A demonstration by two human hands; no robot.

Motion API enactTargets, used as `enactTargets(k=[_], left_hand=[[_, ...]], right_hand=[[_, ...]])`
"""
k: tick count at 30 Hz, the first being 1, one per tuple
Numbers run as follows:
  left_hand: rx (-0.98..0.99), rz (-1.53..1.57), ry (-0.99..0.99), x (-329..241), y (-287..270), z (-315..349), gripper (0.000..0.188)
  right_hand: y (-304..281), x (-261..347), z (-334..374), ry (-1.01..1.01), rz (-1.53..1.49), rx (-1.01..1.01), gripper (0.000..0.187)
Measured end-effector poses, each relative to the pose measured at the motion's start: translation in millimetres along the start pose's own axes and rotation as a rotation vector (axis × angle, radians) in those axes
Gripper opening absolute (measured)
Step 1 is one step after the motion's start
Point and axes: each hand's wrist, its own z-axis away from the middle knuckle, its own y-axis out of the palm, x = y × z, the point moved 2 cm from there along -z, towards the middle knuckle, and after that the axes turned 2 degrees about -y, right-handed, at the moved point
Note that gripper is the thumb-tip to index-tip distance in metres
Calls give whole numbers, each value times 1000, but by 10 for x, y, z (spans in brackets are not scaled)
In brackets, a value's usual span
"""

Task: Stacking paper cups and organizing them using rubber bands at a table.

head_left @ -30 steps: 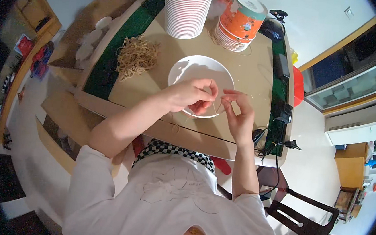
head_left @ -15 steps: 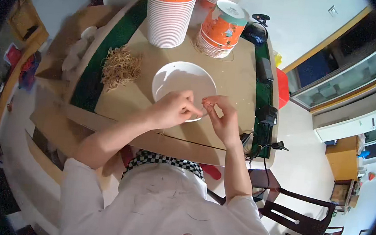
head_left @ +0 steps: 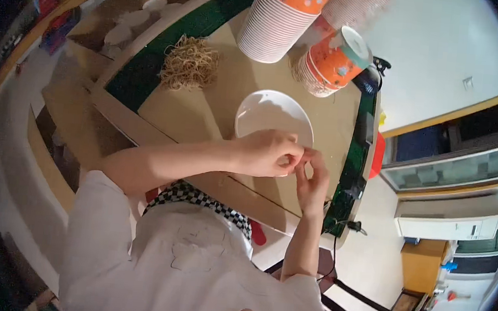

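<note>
My left hand (head_left: 268, 153) and my right hand (head_left: 313, 185) meet over the near edge of a white bowl (head_left: 270, 113). Thumb and fingers are pinched together on both. Whatever sits between the fingertips is too small to make out. The bowl stands on a brown board, and my left hand hides its near side. Farther left lies a tangled heap of thin tan strands (head_left: 190, 64), much like rubber bands.
Behind the bowl rises a tall stack of orange and white paper cups (head_left: 279, 25). An upside-down stack of orange cups (head_left: 334, 62) stands right of it. A black cord with a plug (head_left: 354, 226) lies by the table's right edge.
My view has turned, so the table looks tilted. My hands were slightly apart, with the left index finger stretched out; now their fingertips touch and that finger is curled in.
</note>
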Motion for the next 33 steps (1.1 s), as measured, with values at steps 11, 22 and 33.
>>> enactTargets(k=[11, 22, 33], left_hand=[[270, 1052, -920, 186, 48, -128, 12], [162, 911, -946, 117, 45, -110, 18], [123, 759, -752, 205, 61, -77, 17]], right_hand=[[253, 86, 233, 204, -229, -512, 6], [412, 125, 246, 115, -5, -566, 18], [374, 192, 286, 83, 97, -431, 27]])
